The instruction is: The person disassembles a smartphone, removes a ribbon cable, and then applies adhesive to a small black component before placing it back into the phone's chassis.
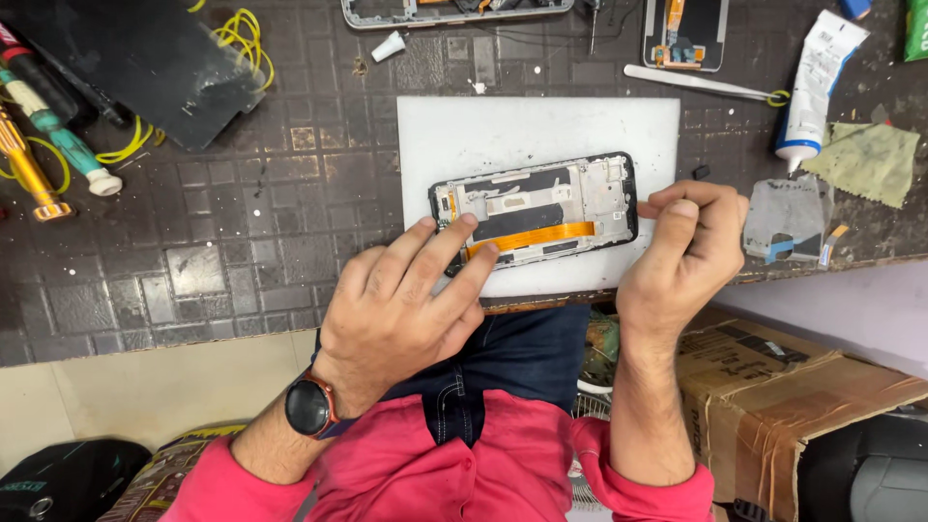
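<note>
the opened phone frame (535,210) lies on a white mat (503,130) at the workbench edge. the left hand (401,304) presses spread fingers on its near corner to steady it; the right hand (681,256), loosely clenched and holding nothing visible, touches the other end.

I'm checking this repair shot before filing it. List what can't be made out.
Head view only:
- Phone frame: lower left corner hidden under left hand fingers.
- Right hand: curled fist hides whether it holds anything.
- Second frame: cut off by top edge.
- Screwdrivers: cut off at left edge.
</note>
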